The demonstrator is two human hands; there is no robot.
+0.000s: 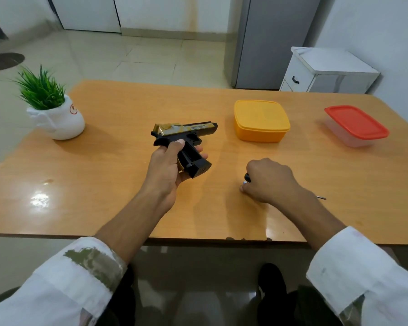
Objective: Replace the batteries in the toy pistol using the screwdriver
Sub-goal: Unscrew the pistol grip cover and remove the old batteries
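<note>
While left hand (pixel 167 168) grips angular black-gold toy pistol (pixel 186 137), right hand (pixel 269 180) fists screwdriver (pixel 247 177).

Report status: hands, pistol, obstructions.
Left hand grips toy pistol above table. Right hand closed on screwdriver, resting on table. Nothing in the way.

black-and-gold toy pistol (pixel 186 134), yellow box (pixel 260 121), red lid (pixel 356 122), white pot (pixel 61 121)

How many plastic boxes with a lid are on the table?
2. The yellow box stands right of the toy pistol; the clear box with a red lid is near the table's far right edge. Both are closed.
</note>
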